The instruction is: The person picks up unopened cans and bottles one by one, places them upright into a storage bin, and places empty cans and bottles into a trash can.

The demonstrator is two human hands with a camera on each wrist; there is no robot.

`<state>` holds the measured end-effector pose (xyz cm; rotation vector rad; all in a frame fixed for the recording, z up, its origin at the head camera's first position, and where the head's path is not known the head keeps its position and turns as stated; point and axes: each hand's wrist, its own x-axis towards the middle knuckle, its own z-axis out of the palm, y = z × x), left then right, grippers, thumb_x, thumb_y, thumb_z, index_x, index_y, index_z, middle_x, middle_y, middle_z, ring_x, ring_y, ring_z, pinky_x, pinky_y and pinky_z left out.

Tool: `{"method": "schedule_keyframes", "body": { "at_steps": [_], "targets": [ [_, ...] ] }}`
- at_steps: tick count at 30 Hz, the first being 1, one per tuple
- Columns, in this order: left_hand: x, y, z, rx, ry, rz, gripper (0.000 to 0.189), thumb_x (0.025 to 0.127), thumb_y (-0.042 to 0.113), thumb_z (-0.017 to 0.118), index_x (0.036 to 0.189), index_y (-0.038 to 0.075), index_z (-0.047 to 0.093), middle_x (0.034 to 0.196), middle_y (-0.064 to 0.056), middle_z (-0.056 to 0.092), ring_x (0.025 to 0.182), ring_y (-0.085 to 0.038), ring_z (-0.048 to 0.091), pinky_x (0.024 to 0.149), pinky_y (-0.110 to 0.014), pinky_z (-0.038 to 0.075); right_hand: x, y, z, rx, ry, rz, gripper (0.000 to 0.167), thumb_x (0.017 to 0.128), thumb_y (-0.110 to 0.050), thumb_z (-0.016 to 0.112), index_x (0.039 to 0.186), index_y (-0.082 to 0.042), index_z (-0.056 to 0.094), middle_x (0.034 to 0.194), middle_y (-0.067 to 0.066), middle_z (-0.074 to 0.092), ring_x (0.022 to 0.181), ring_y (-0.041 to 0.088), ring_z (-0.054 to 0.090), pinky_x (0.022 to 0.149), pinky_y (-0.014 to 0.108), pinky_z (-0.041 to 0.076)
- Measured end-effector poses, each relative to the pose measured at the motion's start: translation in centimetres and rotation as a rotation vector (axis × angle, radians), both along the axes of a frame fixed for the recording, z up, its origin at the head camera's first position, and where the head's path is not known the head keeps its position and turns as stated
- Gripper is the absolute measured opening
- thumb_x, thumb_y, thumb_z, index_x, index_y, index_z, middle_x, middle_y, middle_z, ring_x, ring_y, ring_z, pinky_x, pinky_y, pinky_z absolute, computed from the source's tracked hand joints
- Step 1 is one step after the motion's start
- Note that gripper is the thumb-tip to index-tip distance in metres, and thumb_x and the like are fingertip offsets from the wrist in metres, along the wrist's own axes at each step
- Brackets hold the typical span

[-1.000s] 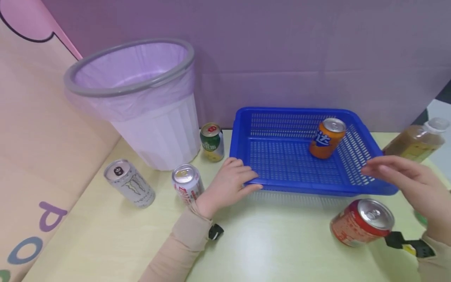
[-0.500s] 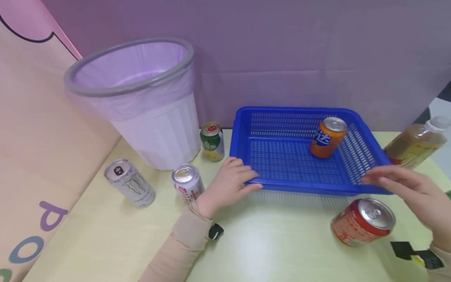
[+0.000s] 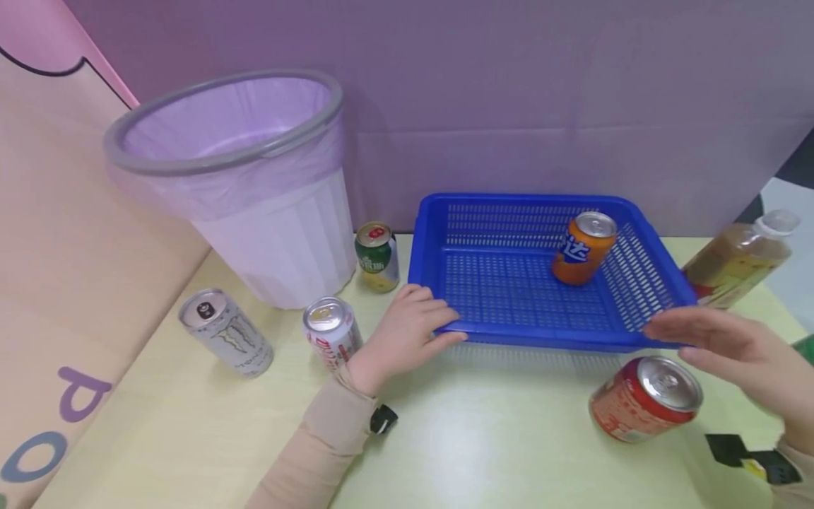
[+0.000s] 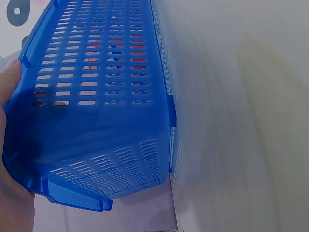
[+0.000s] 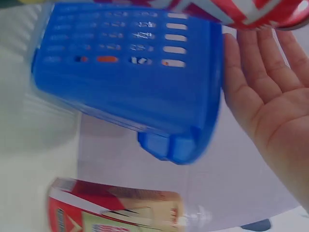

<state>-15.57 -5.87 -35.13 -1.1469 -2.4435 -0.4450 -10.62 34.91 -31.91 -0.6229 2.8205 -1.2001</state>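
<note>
A blue plastic basket (image 3: 521, 329) with slotted walls stands on the table, and an orange soda can (image 3: 584, 247) is upright inside toward its right. My left hand (image 3: 410, 332) grips the basket's front left corner, fingers over the rim and thumb along the front. In the left wrist view, part of that hand (image 4: 12, 193) shows at the rim. My right hand (image 3: 738, 353) has its fingers extended, fingertips right at the basket's front right corner. In the right wrist view its palm (image 5: 275, 96) shows bare. Below that corner stands a red cola can (image 3: 642, 399).
A white bin (image 3: 286, 240) with a purple liner stands back left. Near it are a green-gold can (image 3: 377, 258), a white-and-red can (image 3: 331, 332) and a grey energy drink can (image 3: 232, 336). A tea-coloured bottle (image 3: 734, 265) stands right of the basket; a purple partition (image 3: 477, 92) rises behind.
My right hand has lowered a little toward the basket's front right corner. The left hand keeps its place on the rim. The head view has shifted slightly.
</note>
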Motion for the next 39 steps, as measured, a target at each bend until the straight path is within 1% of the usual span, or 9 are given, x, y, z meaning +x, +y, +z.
{"method": "schedule_keyframes", "body": {
  "at_steps": [3, 6, 10, 13, 17, 19, 29, 35, 39],
  "targets": [
    [0.0, 0.0, 0.0, 0.001, -0.002, -0.002, 0.026, 0.09, 0.04, 0.06, 0.096, 0.017, 0.07, 0.087, 0.008, 0.068, 0.08, -0.011, 0.051, 0.09, -0.033, 0.036, 0.4, -0.3, 0.5, 0.161, 0.002, -0.036, 0.038, 0.086, -0.002, 0.065, 0.121, -0.012, 0.057, 0.11, -0.037, 0.051, 0.098, -0.021, 0.046, 0.068, 0.014, 0.047],
    [0.0, 0.0, 0.0, 0.003, -0.003, -0.003, 0.025, 0.09, 0.04, 0.06, 0.096, 0.017, 0.07, 0.086, 0.008, 0.068, 0.08, -0.011, 0.051, 0.089, -0.033, 0.036, 0.8, -0.8, 1.0, 0.257, 0.072, -0.047, 0.044, 0.077, -0.008, 0.077, 0.117, -0.01, 0.06, 0.108, -0.038, 0.048, 0.095, -0.022, 0.045, 0.064, 0.018, 0.049],
    [0.0, 0.0, 0.0, 0.006, 0.003, -0.003, 0.025, 0.09, 0.039, 0.06, 0.095, 0.017, 0.069, 0.085, 0.008, 0.067, 0.079, -0.011, 0.05, 0.089, -0.033, 0.036, 1.4, -1.6, 1.3, 0.273, 0.24, -0.04, 0.049, 0.063, -0.007, 0.086, 0.108, -0.012, 0.065, 0.106, -0.033, 0.053, 0.095, -0.021, 0.046, 0.063, 0.01, 0.046],
    [0.0, 0.0, 0.0, 0.01, 0.011, -0.006, 0.024, 0.089, 0.039, 0.061, 0.095, 0.018, 0.069, 0.085, 0.008, 0.067, 0.079, -0.011, 0.05, 0.089, -0.033, 0.037, 1.7, -2.0, 1.3, 0.299, 0.285, -0.036, 0.053, 0.059, -0.009, 0.088, 0.106, -0.009, 0.065, 0.103, -0.021, 0.061, 0.096, -0.022, 0.044, 0.059, 0.012, 0.048],
    [0.0, 0.0, -0.1, 0.017, 0.014, -0.01, 0.024, 0.089, 0.039, 0.061, 0.095, 0.017, 0.07, 0.085, 0.008, 0.068, 0.079, -0.011, 0.051, 0.088, -0.033, 0.037, 1.9, -2.3, 1.2, 0.364, 0.224, -0.03, 0.057, 0.057, -0.016, 0.09, 0.108, -0.009, 0.065, 0.103, 0.004, 0.067, 0.093, -0.02, 0.043, 0.053, 0.02, 0.05],
    [-0.1, 0.0, -0.1, 0.02, 0.014, -0.01, 0.024, 0.089, 0.039, 0.061, 0.095, 0.017, 0.07, 0.085, 0.008, 0.068, 0.078, -0.011, 0.051, 0.088, -0.033, 0.037, 2.0, -2.4, 1.1, 0.392, 0.208, -0.019, 0.059, 0.057, -0.021, 0.09, 0.109, -0.01, 0.065, 0.104, 0.01, 0.067, 0.093, -0.018, 0.044, 0.053, 0.02, 0.05],
    [-0.1, 0.0, -0.1, 0.021, 0.01, -0.01, 0.024, 0.089, 0.039, 0.061, 0.095, 0.017, 0.07, 0.086, 0.008, 0.068, 0.079, -0.011, 0.051, 0.089, -0.033, 0.037, 2.2, -3.5, 0.7, 0.488, 0.26, 0.033, 0.07, 0.049, -0.041, 0.09, 0.109, -0.015, 0.064, 0.101, 0.0, 0.067, 0.084, -0.005, 0.053, 0.057, 0.021, 0.049],
    [-0.1, 0.0, -0.1, 0.021, 0.012, -0.011, 0.025, 0.089, 0.039, 0.061, 0.096, 0.017, 0.07, 0.086, 0.008, 0.068, 0.079, -0.011, 0.051, 0.088, -0.033, 0.037, 2.4, -4.1, 0.9, 0.519, 0.197, 0.025, 0.067, 0.051, -0.045, 0.089, 0.107, -0.017, 0.064, 0.101, -0.002, 0.065, 0.082, 0.0, 0.054, 0.057, 0.019, 0.048],
    [-0.1, 0.0, -0.1, 0.023, 0.011, -0.011, 0.024, 0.089, 0.039, 0.061, 0.096, 0.017, 0.07, 0.086, 0.008, 0.068, 0.079, -0.011, 0.051, 0.089, -0.033, 0.037, 2.6, -4.5, 1.1, 0.544, 0.117, 0.012, 0.068, 0.054, -0.043, 0.088, 0.11, -0.014, 0.064, 0.103, 0.004, 0.065, 0.086, 0.013, 0.06, 0.057, 0.023, 0.051]
  ]
}}
